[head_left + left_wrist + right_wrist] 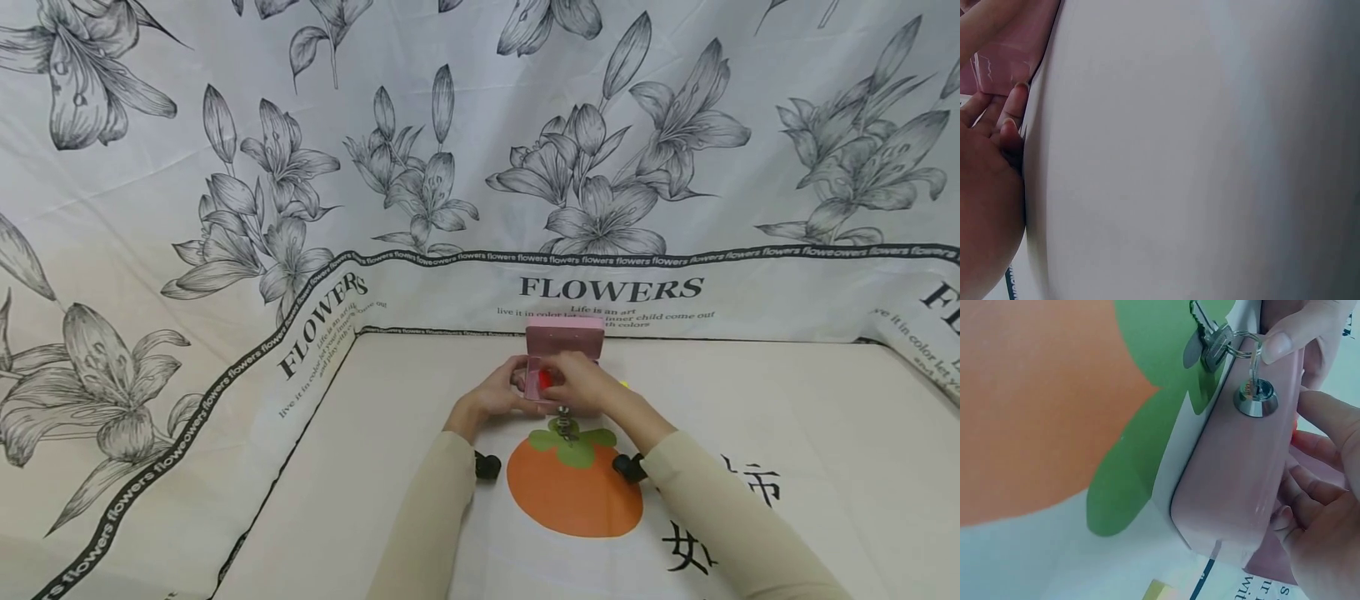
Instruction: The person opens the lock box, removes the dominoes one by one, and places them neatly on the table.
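Observation:
A pink metal cash box [1235,481] stands with its lid [564,342] raised. A key sits in the round lock [1256,400] on its front, and more keys [1213,347] hang from the ring. My left hand [498,392] grips the box's left side, its thumb over the front edge near the lock. Inside the box, the fingers of my right hand [576,379] pinch a small red object [545,379], mostly hidden by those fingers; cannot tell its kind. The right wrist view shows just a sliver of red behind the front wall.
A small yellow thing [624,384] lies right of the box, behind my right forearm. The white cloth [337,500] bears a printed orange persimmon [573,492] in front of the box. A flower-printed curtain [450,167] rises close behind the lid.

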`<action>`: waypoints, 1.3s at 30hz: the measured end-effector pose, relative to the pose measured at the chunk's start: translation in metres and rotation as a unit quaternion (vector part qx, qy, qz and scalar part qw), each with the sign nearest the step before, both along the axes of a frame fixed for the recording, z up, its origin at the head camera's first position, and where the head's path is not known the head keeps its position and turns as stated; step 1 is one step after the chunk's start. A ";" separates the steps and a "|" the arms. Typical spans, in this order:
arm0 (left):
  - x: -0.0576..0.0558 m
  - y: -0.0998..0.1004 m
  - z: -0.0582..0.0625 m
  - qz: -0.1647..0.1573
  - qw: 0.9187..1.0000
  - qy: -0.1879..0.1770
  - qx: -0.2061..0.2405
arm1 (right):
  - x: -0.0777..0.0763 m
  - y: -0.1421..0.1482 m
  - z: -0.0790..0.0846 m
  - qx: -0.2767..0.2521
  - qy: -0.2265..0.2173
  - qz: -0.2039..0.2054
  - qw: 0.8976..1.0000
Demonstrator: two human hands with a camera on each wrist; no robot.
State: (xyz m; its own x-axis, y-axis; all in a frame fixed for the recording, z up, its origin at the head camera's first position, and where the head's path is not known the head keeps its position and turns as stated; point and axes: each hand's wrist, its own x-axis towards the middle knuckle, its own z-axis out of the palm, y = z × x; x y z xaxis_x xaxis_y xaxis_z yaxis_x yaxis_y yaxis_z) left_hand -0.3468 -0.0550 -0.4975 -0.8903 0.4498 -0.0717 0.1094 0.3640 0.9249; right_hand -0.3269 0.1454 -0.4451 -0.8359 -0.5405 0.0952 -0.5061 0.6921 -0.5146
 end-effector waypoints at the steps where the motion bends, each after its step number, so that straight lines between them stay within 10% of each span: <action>1: 0.000 0.000 0.000 0.001 1.000 0.001 -0.002 | 0.001 0.001 0.000 -0.003 0.000 -0.001 1.000; 39: 0.002 0.002 0.003 0.002 1.000 0.007 0.000 | 0.027 0.067 0.007 -0.060 -0.004 -0.051 0.997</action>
State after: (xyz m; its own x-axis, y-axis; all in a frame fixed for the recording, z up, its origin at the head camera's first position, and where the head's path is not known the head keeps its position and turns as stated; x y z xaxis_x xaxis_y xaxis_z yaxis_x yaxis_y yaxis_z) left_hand -0.3451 -0.0534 -0.4945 -0.8934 0.4454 -0.0581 0.1214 0.3639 0.9235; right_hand -0.2999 0.2126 -0.4379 -0.8871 -0.4374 0.1474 -0.4318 0.6736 -0.5998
